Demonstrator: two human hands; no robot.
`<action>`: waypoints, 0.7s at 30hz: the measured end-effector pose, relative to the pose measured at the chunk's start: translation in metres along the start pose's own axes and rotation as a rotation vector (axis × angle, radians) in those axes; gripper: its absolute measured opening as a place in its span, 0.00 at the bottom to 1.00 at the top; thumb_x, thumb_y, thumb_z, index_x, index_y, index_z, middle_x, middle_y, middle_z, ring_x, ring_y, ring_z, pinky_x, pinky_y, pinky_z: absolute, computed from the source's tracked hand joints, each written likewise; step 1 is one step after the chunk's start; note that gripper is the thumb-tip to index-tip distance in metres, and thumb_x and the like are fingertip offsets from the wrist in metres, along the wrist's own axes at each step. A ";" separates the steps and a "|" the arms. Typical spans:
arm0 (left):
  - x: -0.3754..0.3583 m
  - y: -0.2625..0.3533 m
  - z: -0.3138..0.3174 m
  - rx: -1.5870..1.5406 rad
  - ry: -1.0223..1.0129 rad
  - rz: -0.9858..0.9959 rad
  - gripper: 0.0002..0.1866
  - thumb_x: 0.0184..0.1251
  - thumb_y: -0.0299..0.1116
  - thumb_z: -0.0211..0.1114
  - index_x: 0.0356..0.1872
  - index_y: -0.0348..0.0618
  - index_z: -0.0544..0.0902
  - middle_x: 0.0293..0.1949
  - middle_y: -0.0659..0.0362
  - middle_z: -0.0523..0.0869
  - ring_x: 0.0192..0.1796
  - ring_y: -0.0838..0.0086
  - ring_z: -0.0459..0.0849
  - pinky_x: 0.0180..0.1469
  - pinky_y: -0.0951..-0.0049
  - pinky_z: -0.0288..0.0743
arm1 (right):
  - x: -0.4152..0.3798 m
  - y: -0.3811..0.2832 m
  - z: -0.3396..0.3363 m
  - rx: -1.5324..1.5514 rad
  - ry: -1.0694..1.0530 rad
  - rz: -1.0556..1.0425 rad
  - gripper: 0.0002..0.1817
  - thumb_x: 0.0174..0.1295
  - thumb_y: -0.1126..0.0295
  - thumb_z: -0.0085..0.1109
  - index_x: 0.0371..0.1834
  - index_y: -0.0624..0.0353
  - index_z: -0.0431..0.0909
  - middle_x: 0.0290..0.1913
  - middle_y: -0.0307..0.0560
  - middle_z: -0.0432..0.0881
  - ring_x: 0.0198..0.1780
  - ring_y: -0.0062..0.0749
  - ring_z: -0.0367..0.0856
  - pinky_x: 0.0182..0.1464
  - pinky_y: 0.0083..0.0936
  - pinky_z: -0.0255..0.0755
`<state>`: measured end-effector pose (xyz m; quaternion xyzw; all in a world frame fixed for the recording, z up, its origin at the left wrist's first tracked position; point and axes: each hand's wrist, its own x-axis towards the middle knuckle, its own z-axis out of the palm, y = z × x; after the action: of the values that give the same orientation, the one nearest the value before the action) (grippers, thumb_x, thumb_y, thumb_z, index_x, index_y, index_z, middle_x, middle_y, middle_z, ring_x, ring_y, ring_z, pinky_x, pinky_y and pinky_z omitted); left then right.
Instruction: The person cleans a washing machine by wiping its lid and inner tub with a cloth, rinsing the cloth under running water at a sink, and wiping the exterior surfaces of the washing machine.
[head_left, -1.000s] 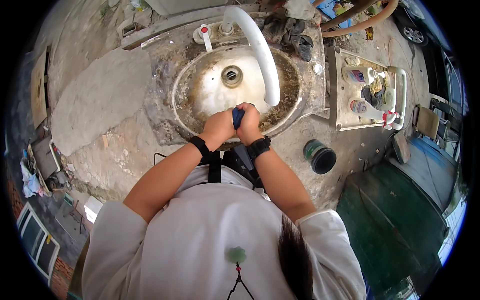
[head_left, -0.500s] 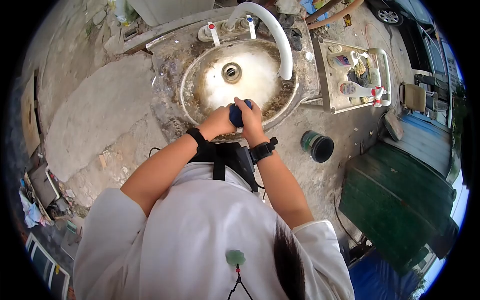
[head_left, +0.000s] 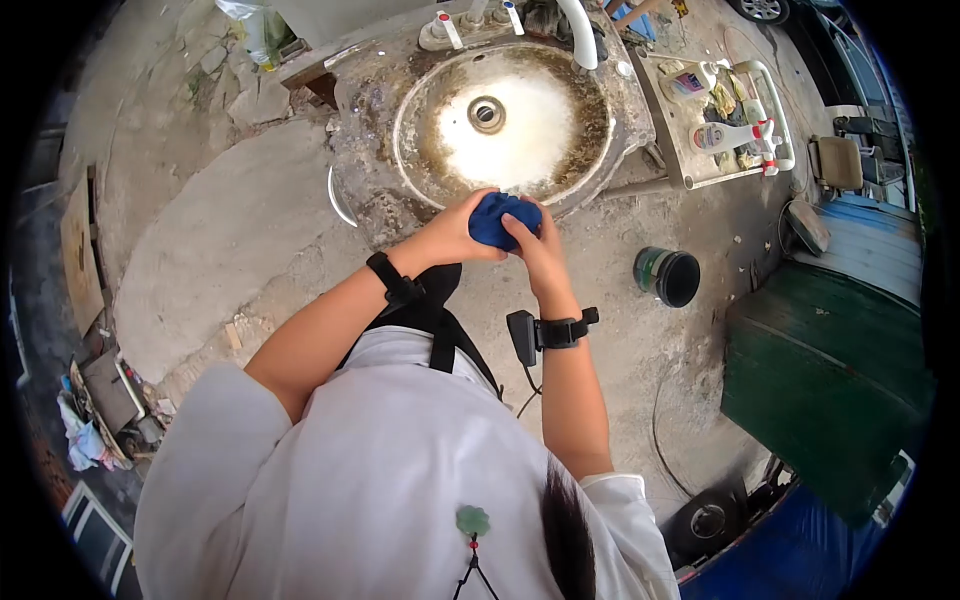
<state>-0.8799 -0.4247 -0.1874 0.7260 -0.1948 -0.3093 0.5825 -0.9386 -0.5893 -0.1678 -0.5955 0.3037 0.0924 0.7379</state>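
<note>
A bunched dark blue cloth [head_left: 490, 222] is between my two hands, just in front of the near rim of the stained sink [head_left: 405, 165]. My left hand [head_left: 455, 230] is wrapped around its left side. On its right side my right hand [head_left: 541, 245] grips it, the thumb pressed on top. Black straps circle both wrists. The sink's bowl is white in the middle and brown with grime toward the rim, with a round drain [head_left: 487, 115] in it. At its back stand a white curved spout [head_left: 581, 38] and a red-marked tap handle [head_left: 449, 30].
Right of the sink, a side tray [head_left: 690, 178] holds a white spray bottle [head_left: 722, 137] and another white bottle [head_left: 690, 83]. A dark bucket [head_left: 668, 277] stands on the concrete floor. Farther right is a large green panel [head_left: 815, 370]; a plastic bag [head_left: 255, 30] lies at the upper left.
My hands have drawn back from over the sink toward me, with the blue cloth. The cloth is now a wider bundle and more of it shows. The view has shifted too.
</note>
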 end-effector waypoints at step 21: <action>-0.128 0.054 -0.141 -0.224 0.506 0.106 0.09 0.74 0.35 0.62 0.42 0.41 0.73 0.32 0.66 0.73 0.36 0.86 0.70 0.37 0.81 0.68 | -0.052 -0.006 0.134 -0.057 -0.197 -0.195 0.15 0.62 0.71 0.69 0.46 0.59 0.73 0.38 0.42 0.81 0.30 0.13 0.72 0.32 0.14 0.65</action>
<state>-0.8745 -0.2536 -0.0881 0.7001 -0.0458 -0.1068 0.7045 -0.9320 -0.4543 -0.1202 -0.6309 0.1678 0.0865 0.7525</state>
